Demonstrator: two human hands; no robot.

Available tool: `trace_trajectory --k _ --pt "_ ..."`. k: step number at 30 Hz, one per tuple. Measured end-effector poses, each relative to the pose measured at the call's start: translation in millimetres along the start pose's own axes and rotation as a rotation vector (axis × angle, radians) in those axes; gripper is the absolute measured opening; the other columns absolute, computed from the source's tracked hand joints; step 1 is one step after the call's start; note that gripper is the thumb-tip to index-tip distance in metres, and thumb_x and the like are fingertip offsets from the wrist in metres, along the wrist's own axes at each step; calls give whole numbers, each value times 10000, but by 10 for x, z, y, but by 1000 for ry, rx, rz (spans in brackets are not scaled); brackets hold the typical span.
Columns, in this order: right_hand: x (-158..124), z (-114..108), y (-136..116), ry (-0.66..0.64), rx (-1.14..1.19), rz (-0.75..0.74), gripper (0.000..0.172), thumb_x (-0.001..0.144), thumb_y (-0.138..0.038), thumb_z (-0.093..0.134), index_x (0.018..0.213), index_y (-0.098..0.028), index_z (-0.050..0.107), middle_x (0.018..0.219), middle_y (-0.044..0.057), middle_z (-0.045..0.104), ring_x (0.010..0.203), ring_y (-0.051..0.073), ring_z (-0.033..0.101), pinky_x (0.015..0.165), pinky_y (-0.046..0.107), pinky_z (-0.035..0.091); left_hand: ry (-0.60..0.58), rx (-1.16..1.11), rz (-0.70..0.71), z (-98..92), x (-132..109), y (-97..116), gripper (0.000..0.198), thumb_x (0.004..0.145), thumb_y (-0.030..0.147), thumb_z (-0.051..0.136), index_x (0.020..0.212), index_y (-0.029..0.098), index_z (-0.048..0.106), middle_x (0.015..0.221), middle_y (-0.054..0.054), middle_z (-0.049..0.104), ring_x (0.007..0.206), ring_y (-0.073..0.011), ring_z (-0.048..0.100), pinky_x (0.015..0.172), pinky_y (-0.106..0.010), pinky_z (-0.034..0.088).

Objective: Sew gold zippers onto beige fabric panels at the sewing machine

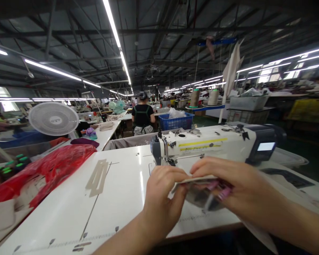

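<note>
Left hand (163, 193), right hand (238, 180): fingers clamped on 1 beige fabric piece (198, 179), apparently tensioning its edge near the industrial sewing machine (236, 147).

left grip (161, 198): bare | left forearm (133, 230): bare | right grip (235, 177): bare | right forearm (284, 216): bare

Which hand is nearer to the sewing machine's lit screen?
Right. In the picture, the right hand is below and to the left of the screen; the left hand is farther left, past the right hand.
</note>
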State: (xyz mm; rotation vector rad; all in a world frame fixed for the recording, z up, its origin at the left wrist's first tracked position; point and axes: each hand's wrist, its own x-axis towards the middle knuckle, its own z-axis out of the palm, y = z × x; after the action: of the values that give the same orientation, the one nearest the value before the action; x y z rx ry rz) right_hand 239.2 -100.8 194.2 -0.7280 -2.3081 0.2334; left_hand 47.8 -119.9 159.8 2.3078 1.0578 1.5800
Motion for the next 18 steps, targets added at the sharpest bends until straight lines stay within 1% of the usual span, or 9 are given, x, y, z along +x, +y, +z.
trace_trajectory --k 2,3,4,6,7,8,10,13,18 --pt "-169 139 17 96 -232 -213 231 847 -172 455 971 -234 639 933 69 673 804 188 608 688 304 431 -50 128 208 6 -117 -100 216 800 116 570 957 241 649 920 -45 696 879 -196 604 847 -314 383" --pt "-266 281 68 134 -333 -290 259 856 -146 440 1028 -213 621 969 85 673 819 189 607 702 316 423 -105 188 267 23 -219 -193 251 794 114 582 996 251 642 957 -48 696 918 -204 598 877 -327 364" --pt "-366 463 144 143 -398 -334 269 866 -116 421 1044 -180 612 977 99 673 807 184 605 701 321 413 -168 247 279 52 -347 -307 259 793 130 597 1015 257 637 984 -53 692 944 -211 590 891 -337 351" --pt "-561 890 330 124 -463 -355 298 879 -63 346 944 -124 630 894 109 683 720 175 597 672 332 403 -309 309 210 142 -653 -554 226 825 137 557 1005 251 632 946 -53 692 883 -195 596 849 -333 363" --pt "-649 1101 420 80 -458 -348 317 886 -56 322 888 -110 635 832 101 682 653 163 582 632 322 398 -339 307 182 194 -812 -663 180 850 153 521 962 237 634 878 -45 691 805 -177 597 806 -326 378" --pt "-727 1287 496 90 -438 -334 340 890 -51 303 843 -101 635 775 95 675 616 155 572 602 313 392 -324 302 151 242 -959 -752 157 871 172 485 904 217 632 808 -40 679 733 -165 584 752 -318 390" --pt "-844 1547 593 70 -407 -299 333 892 -55 306 854 -77 636 800 108 675 663 165 590 606 311 400 -323 317 78 305 -1183 -854 184 899 189 432 854 191 610 774 -34 655 700 -158 560 690 -307 392" --pt "-925 1649 621 26 -394 -281 315 896 -85 322 957 -46 628 919 140 679 753 184 609 643 324 424 -324 342 8 307 -1288 -873 204 911 188 401 815 177 580 775 -31 636 714 -157 544 677 -306 395" --pt "-948 1560 611 -55 -464 -266 337 889 -82 324 1061 -17 607 1110 197 631 869 205 613 653 324 441 -343 323 -21 273 -1143 -876 205 906 176 403 790 172 573 788 -34 635 730 -151 552 680 -306 421"
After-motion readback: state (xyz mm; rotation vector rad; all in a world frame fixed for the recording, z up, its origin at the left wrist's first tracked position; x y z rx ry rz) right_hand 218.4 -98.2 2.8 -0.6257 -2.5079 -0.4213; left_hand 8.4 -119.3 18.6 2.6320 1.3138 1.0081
